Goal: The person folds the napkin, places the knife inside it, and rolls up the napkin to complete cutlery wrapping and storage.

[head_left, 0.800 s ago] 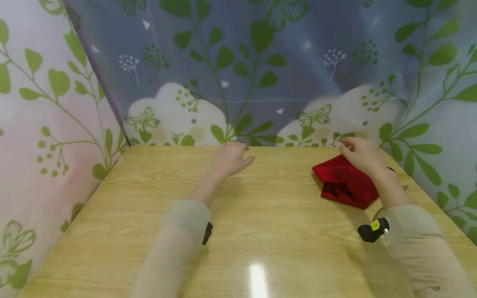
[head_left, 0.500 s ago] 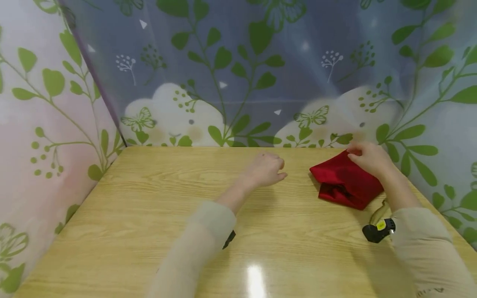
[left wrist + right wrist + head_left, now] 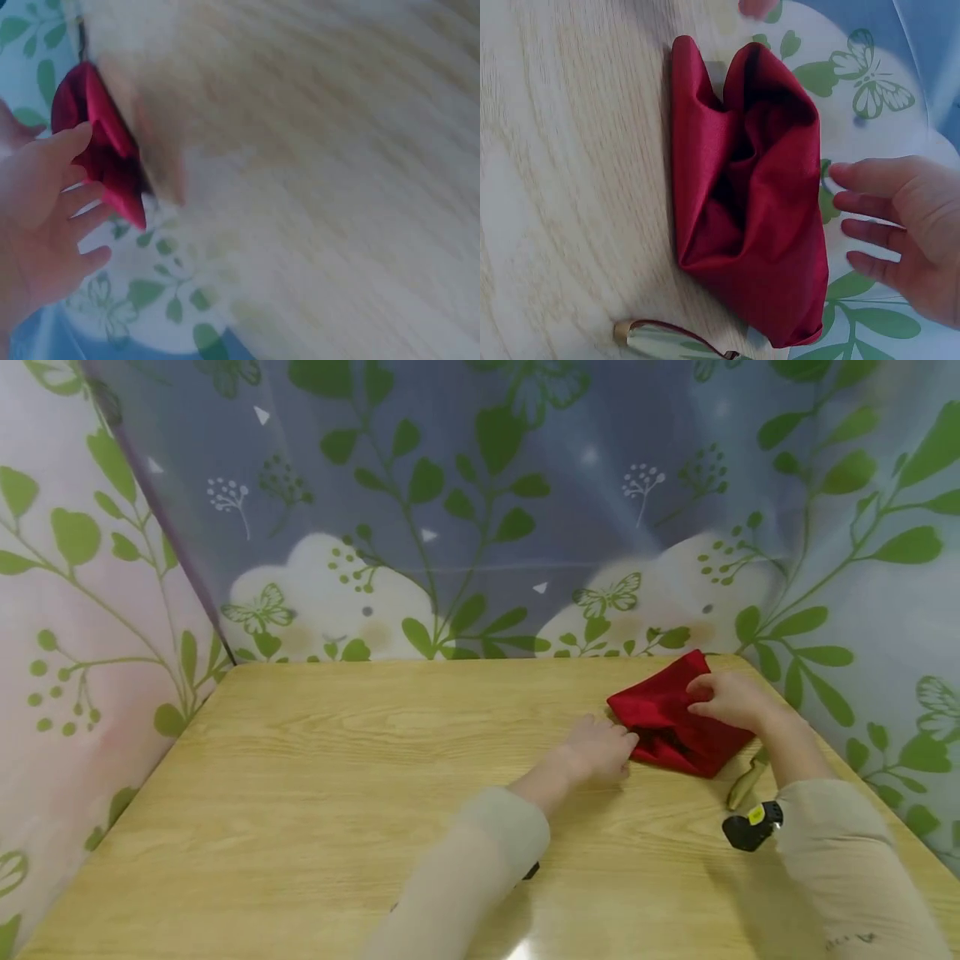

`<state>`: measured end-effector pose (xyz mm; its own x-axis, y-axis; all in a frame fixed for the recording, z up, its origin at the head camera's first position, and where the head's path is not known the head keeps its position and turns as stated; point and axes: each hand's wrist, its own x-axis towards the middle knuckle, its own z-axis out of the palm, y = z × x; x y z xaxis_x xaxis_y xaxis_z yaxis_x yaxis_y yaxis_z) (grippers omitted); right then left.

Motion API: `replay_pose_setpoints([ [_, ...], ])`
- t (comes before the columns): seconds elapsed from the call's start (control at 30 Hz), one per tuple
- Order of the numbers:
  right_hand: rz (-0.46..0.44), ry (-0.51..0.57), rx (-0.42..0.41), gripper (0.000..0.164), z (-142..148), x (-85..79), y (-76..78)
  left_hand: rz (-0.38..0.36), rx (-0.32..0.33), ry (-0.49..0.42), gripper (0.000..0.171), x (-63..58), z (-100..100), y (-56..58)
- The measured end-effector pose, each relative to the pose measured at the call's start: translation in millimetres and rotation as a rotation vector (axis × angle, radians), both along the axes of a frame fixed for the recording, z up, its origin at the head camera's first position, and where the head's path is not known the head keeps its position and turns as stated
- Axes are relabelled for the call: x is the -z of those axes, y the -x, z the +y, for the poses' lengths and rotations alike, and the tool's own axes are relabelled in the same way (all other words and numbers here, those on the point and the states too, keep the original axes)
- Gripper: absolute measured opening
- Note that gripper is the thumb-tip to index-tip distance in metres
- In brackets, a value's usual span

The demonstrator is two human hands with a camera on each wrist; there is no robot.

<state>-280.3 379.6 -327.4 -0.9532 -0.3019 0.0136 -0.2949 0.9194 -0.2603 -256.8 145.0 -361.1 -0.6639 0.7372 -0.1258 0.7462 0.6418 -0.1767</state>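
A red satin pouch (image 3: 663,697) lies on the right part of the table, its folded mouth gaping in the right wrist view. My left hand (image 3: 596,750) reaches the pouch's left edge; whether it touches is unclear. In the left wrist view the left hand's fingers (image 3: 86,199) are spread and relaxed near the red cloth. My right hand (image 3: 723,697) is over the pouch's right side in the head view. Its loosely extended fingers stand apart from the cloth in the right wrist view. Partly visible below the pouch is a pair of glasses (image 3: 671,341).
A wooden table (image 3: 337,810) spreads beneath both hands. Patterned sheets with green leaves (image 3: 427,481) rise behind it and along both sides. A black wrist camera (image 3: 752,828) sits by the right cuff.
My left hand has moved right and nearer, from the table's far middle to the pouch's left edge. My right hand has come down slightly over the pouch. More of the glasses shows.
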Motion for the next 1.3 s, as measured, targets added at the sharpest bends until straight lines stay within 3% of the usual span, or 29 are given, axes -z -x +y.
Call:
replay_pose_setpoints([
  [0.2,-0.134,0.025,0.003,0.06,-2.1,15.4,-1.5,-0.064,-0.068,0.09,0.057,15.4,14.7,-13.3],
  [0.3,-0.143,0.002,-0.005,0.064,-2.6,21.5,0.9,-0.086,-0.089,0.091,0.055,19.9,17.3,-16.7],
  [0.43,-0.104,-0.05,-0.027,0.056,-3.3,25.2,3.8,-0.065,-0.084,0.093,0.049,22.4,20.1,-18.4],
  [0.77,-0.023,-0.15,-0.044,0.009,-8.7,24.1,0.5,0.015,-0.031,0.14,0.025,16.1,25.0,-17.8],
  [1.03,0.005,-0.084,-0.022,0.01,-18.0,14.5,2.2,0.033,0.007,0.079,0.018,17.7,14.5,-8.0],
  [1.3,0.028,-0.002,0.008,0.012,-28.5,-3.4,3.5,0.019,-0.015,-0.007,0.014,24.0,0.1,5.1],
])
